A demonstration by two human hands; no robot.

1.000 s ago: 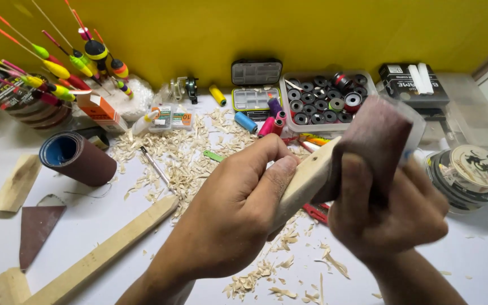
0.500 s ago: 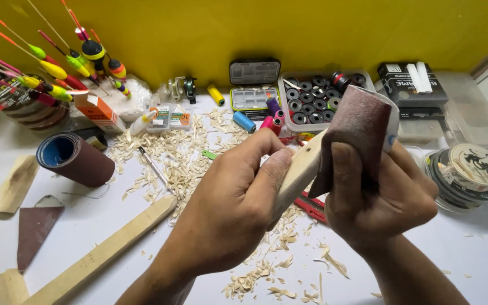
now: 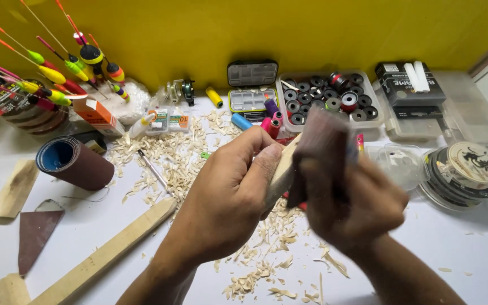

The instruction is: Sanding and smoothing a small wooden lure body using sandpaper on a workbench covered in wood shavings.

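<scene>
Sandpaper [image 3: 318,148] slid down | left hand [image 3: 230,197] grips wood stick [image 3: 282,172] | right hand [image 3: 351,206] clamps sandpaper

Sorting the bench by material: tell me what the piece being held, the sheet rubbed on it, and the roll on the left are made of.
Held piece in the left hand: pale bare wood, likely; matching shavings lie around. Sheet in the right hand: reddish-brown, probably sandpaper, blurred. Roll: same brown outside, blue inner face, apparently rolled abrasive sheet.
</scene>
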